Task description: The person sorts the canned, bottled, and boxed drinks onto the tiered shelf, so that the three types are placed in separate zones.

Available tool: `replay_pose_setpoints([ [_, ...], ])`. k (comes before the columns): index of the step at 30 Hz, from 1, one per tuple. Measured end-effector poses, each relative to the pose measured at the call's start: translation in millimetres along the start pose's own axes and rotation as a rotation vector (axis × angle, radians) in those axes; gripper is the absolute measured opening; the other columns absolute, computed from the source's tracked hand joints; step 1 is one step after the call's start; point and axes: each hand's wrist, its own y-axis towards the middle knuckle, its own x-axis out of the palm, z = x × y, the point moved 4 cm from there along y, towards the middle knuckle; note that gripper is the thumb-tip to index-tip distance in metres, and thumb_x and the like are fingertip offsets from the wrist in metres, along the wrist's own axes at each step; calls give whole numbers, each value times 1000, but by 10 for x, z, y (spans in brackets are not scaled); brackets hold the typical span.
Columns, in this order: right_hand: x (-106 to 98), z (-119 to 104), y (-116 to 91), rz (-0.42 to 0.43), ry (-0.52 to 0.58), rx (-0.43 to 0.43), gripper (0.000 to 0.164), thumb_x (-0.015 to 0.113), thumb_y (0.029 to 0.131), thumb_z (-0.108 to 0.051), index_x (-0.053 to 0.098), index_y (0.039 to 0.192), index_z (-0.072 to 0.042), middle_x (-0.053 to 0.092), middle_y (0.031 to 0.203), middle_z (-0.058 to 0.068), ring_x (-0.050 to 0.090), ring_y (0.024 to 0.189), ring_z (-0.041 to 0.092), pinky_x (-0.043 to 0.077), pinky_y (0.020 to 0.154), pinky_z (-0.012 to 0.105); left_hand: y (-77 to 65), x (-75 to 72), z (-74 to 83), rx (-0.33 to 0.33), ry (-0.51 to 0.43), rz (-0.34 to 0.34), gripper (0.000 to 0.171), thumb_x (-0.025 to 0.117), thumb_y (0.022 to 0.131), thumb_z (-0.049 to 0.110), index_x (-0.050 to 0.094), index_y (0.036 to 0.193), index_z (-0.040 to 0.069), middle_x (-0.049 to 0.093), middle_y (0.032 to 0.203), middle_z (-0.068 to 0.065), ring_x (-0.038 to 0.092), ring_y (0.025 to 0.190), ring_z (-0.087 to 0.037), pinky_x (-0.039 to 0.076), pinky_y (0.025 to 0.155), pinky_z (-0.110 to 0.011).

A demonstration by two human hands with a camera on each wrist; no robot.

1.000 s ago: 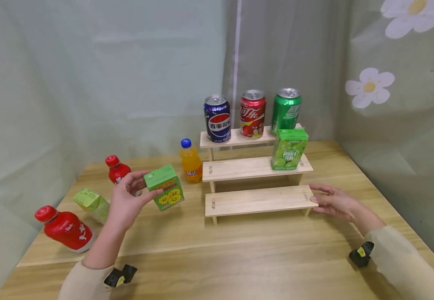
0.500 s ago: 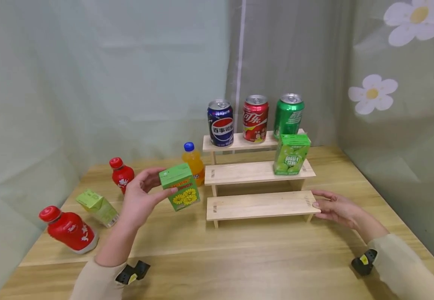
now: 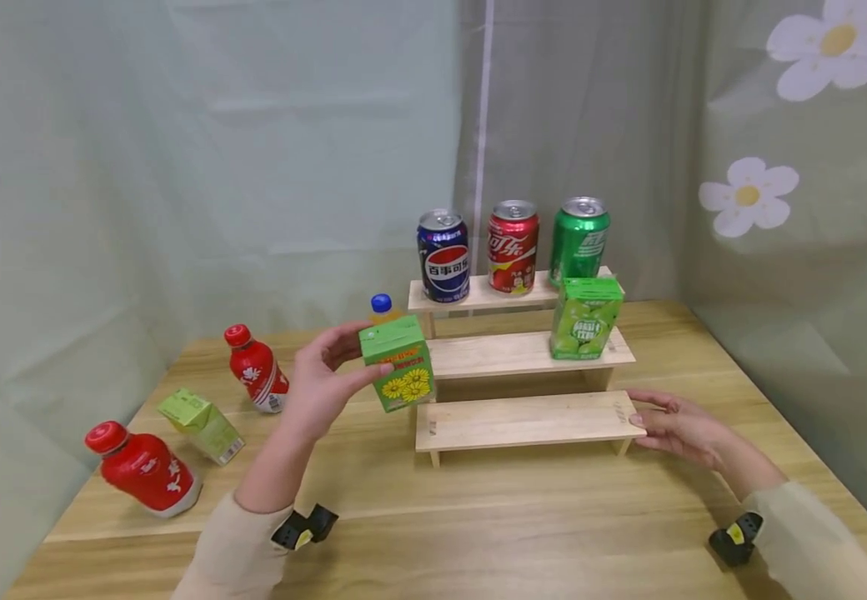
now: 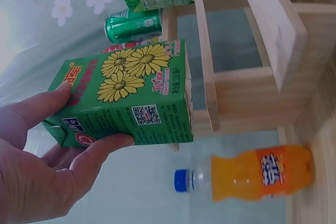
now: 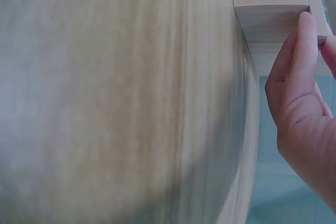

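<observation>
My left hand grips a green drink carton with yellow flowers, thumb on one side and fingers on the other. The carton is held up at the left end of the three-tier wooden shelf, overlapping the middle tier in the head view. In the left wrist view the same carton is pinched near its top end. My right hand pinches the right end of the lowest tier, with the thumb on top; the right wrist view shows its fingers under the board's end.
Three cans stand on the top tier: blue, red and green. A light green carton is on the middle tier's right. Behind my left hand is an orange soda bottle. Two red bottles and a pale green carton are at left.
My left hand has carried the flowered carton rightward to the shelf's left end, and it now covers most of the orange bottle. The right hand keeps its hold on the lowest tier.
</observation>
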Motion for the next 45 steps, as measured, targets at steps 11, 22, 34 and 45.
replay_pose_setpoints([
  [11, -30, 41, -13, -17, 0, 0, 36, 53, 96, -6, 48, 126, -25, 61, 107, 0, 65, 97, 14, 55, 85, 28, 167, 306, 100, 19, -108, -56, 53, 76, 78, 4, 56, 127, 5, 64, 119, -15, 60, 108, -25, 48, 95, -40],
  [22, -38, 79, -31, -29, 24, 9, 34, 54, 96, -7, 48, 123, -27, 62, 107, 2, 66, 97, 14, 55, 85, 27, 350, 615, 173, 68, -106, -144, 53, 77, 77, 7, 57, 126, 8, 65, 119, -12, 61, 110, -26, 44, 100, -48],
  [34, -45, 50, -3, -41, 41, -18, 31, 53, 96, -4, 52, 112, -30, 63, 105, 1, 66, 96, 14, 55, 84, 28, 585, 901, 279, 111, -110, -155, 55, 76, 78, 5, 55, 129, 5, 64, 120, -13, 61, 109, -27, 45, 101, -40],
  [45, -34, 40, -4, -39, 47, -16, 31, 52, 96, -5, 49, 118, -27, 62, 106, 2, 66, 96, 15, 55, 85, 28, 674, 1133, 306, 87, -120, -158, 57, 76, 79, 5, 53, 131, 6, 63, 122, -12, 60, 110, -26, 46, 101, -36],
])
